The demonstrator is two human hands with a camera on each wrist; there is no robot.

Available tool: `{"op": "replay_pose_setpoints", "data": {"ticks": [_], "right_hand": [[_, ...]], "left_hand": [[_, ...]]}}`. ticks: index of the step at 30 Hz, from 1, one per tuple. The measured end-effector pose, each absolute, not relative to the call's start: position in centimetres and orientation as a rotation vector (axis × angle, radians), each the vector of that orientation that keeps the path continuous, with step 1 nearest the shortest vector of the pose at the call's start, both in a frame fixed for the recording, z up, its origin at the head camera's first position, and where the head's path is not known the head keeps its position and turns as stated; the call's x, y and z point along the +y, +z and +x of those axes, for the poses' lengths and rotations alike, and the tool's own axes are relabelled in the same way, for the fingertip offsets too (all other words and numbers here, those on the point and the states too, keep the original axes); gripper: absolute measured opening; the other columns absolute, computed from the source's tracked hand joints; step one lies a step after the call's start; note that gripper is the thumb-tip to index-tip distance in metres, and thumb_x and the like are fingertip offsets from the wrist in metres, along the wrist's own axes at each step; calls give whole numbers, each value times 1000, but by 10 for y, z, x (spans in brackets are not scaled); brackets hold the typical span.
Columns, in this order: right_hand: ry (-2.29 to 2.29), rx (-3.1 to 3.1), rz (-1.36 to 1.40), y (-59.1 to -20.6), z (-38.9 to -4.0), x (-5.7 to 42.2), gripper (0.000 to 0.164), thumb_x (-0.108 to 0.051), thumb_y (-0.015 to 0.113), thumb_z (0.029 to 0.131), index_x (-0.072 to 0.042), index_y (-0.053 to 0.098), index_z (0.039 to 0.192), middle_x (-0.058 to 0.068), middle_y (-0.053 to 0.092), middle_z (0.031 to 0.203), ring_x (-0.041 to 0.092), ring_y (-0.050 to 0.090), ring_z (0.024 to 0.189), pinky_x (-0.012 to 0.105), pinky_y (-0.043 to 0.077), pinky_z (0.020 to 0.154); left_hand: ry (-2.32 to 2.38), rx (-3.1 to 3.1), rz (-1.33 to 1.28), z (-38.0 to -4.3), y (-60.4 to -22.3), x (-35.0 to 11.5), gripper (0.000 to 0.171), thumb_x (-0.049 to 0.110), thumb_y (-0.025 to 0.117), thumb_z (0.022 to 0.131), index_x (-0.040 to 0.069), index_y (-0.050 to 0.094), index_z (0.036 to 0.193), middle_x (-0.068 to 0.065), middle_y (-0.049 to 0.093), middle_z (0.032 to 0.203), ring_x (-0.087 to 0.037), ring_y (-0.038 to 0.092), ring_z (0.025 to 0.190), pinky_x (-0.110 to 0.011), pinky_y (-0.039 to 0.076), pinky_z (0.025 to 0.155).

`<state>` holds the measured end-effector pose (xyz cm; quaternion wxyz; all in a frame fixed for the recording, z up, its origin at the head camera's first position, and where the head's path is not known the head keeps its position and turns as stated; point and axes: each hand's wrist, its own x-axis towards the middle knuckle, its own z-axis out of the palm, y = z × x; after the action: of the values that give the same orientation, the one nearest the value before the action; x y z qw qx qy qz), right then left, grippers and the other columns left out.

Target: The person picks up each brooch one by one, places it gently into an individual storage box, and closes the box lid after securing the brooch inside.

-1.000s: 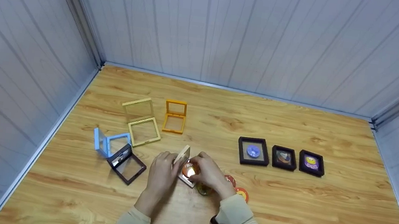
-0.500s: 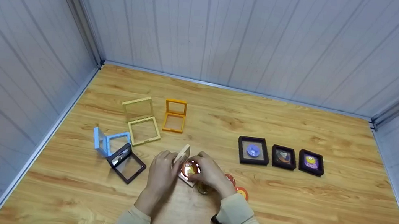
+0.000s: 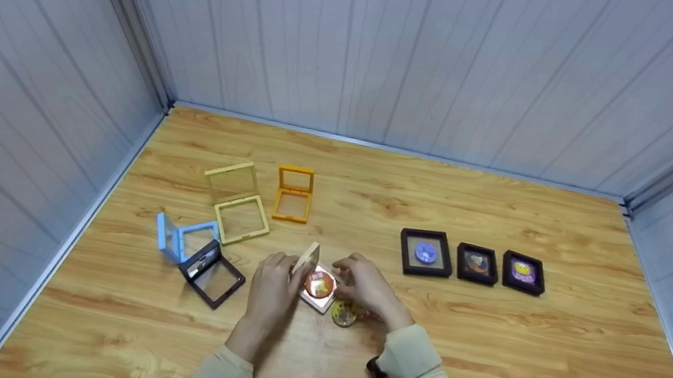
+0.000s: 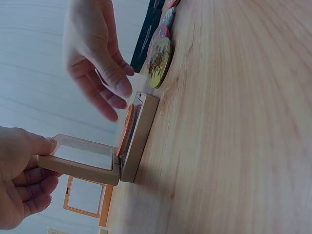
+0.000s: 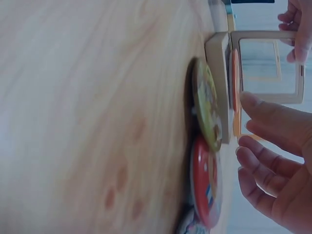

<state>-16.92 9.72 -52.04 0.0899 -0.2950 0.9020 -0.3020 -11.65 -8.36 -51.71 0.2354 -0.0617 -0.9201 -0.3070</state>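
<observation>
A small beige display case (image 3: pixel 316 299) with clear windows stands hinged open on the table. Its raised lid (image 4: pixel 80 168) is pinched between the thumb and fingers of my left hand (image 3: pixel 273 288). On the lower half of the case lies a round orange-red badge (image 3: pixel 319 284). Just right of the case, my right hand (image 3: pixel 369 287) hovers with loosely bent fingers and nothing between them, as the right wrist view shows. Below that hand a yellow-green badge (image 3: pixel 345 314) lies flat beside the case, with a red badge (image 5: pixel 204 183) close behind it.
Opened cases in orange (image 3: pixel 293 205), pale yellow (image 3: pixel 241 219), light blue (image 3: pixel 196 239) and dark brown (image 3: pixel 217 284) lie to the left. Three black cases with badges inside, one larger (image 3: pixel 426 253), sit at right. Panel walls (image 3: pixel 355 48) border the table.
My right hand has let go of the orange-red badge and drawn back to the right. The badge now lies in the beige case. My left hand keeps its hold on the lid.
</observation>
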Motion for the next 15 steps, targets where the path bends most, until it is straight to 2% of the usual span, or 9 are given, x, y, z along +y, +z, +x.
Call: {"op": "replay_pose_setpoints", "data": {"ticks": [8, 15], "right_hand": [[-923, 2631, -860, -523, -172, 103, 34, -1, 70, 70, 5, 60, 103, 11, 57, 88, 22, 56, 78, 31, 47, 70], [-926, 2636, -890, -528, -173, 104, 27, -2, 71, 69, 3, 64, 95, 11, 60, 84, 22, 56, 76, 33, 45, 69]], "left_hand": [[-863, -2514, -159, -117, -518, -83, 18, 16, 67, 78, -1, 66, 84, -7, 58, 71, -23, 54, 69, -36, 44, 65], [-913, -2512, -154, -116, -519, -83, 20, 18, 66, 79, -1, 66, 85, -5, 57, 71, -21, 54, 68, -36, 43, 64]]}}
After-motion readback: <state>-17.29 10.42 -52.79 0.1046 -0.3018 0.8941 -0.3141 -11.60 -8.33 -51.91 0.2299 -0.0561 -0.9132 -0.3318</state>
